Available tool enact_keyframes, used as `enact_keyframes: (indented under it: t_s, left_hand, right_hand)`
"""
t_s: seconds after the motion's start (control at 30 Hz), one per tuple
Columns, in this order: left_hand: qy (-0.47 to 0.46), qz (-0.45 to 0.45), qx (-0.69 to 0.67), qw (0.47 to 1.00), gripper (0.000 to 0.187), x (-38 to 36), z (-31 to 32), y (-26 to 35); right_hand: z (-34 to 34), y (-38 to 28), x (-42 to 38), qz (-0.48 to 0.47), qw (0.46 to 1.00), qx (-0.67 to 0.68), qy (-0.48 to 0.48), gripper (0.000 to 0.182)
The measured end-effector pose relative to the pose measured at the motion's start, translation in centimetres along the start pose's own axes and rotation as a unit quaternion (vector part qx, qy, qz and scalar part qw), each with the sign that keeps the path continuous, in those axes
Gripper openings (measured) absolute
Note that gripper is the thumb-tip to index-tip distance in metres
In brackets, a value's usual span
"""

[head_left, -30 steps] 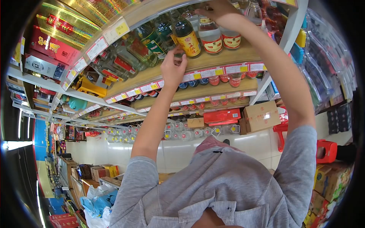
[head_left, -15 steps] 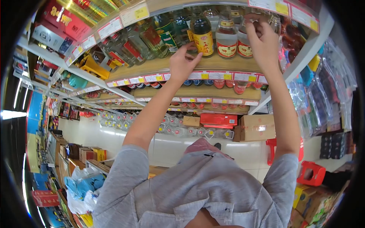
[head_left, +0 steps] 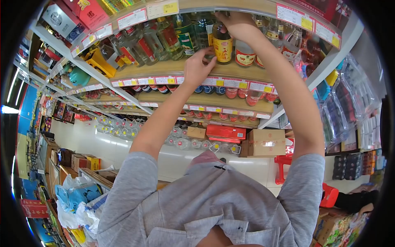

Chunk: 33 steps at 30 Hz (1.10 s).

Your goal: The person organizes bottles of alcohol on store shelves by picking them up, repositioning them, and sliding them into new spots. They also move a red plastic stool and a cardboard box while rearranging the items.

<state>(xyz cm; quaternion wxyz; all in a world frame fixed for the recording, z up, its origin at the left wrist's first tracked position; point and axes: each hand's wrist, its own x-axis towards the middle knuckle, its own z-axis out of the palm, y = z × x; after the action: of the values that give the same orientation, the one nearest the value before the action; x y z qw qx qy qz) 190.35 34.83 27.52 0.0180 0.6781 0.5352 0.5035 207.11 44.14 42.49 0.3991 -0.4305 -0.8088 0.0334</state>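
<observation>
A dark glass bottle with a yellow label (head_left: pixel 223 48) stands upright at the front of the wooden shelf. My right hand (head_left: pixel 240 28) reaches over from the right, its fingers closed around the top of that bottle. Low at the bottle's left side is my left hand (head_left: pixel 198 66), fingers curved and apart, thumb tip right by the label. Just to the right stands a clear bottle with a white and red label (head_left: pixel 245 57), partly covered by my right forearm. A green-labelled bottle (head_left: pixel 186 40) is behind my left hand.
More clear bottles (head_left: pixel 144 43) line the shelf on the left. A price-tag strip (head_left: pixel 197 79) runs along the shelf edge. Lower shelves hold red-labelled bottles (head_left: pixel 231 93). On the floor are a cardboard box (head_left: pixel 266 142), a red box (head_left: pixel 225 133) and large clear jugs (head_left: pixel 182 143).
My right hand has moved left from the white-and-red-labelled bottles to the top of the yellow-labelled bottle. My left hand stays by that bottle's lower side. The view has shifted slightly.
</observation>
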Motion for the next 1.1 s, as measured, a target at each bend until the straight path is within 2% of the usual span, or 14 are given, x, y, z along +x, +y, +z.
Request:
enact_keyframes:
  t_s: [0.07,0.27,0.37,0.47,0.57,0.67,0.77,0.87,0.97,1.1]
  left_hand:
    - [-0.005,0.004,0.006,1.0,0.04,-0.2,-0.2,0.0]
    - [-0.025,0.009,-0.013,1.0,0.04,0.0,-0.4,0.2]
    - [-0.03,0.006,-0.026,0.999,0.039,-0.2,-0.6,0.4]
    - [-0.035,0.004,-0.034,0.999,0.037,-0.1,-0.2,-0.4]
    - [-0.032,0.006,-0.052,0.998,0.035,0.0,0.2,-0.9]
    - [-0.03,0.01,-0.031,0.999,0.034,-0.1,0.0,-0.9]
    - [-0.023,0.02,-0.015,0.999,0.032,0.0,-0.4,0.0]
    - [-0.006,0.032,-0.028,0.999,0.029,-0.2,-0.3,0.0]
    - [0.005,0.04,-0.017,0.999,0.027,-0.5,-0.5,0.0]
    - [0.048,0.02,-0.018,0.998,0.026,-0.2,-2.2,0.7]
  right_hand:
    - [-1.2,-1.2,-0.1,0.064,0.995,0.012,-0.073,0.063]
    - [0.5,1.2,0.0,0.02,1.0,-0.018,0.014,0.064]
    - [0.1,2.1,0.2,-0.02,0.999,0.035,-0.01,0.043]
    - [-2.2,-1.2,-1.2,0.047,0.999,-0.002,-0.024,0.065]
    - [-1.7,-0.9,-1.2,0.019,1.0,-0.005,-0.011,0.065]
    - [0.5,2.4,-0.7,-0.019,1.0,0.004,-0.023,0.046]
    - [-1.2,0.5,-4.6,0.011,0.993,0.078,0.092,0.041]
    - [-2.5,-1.2,-10.0,0.072,0.944,0.291,0.137,0.03]
    - [0.3,-0.3,-14.0,0.077,0.91,0.399,0.081,0.02]
    - [3.6,0.6,-16.1,0.05,0.936,0.343,0.056,0.012]
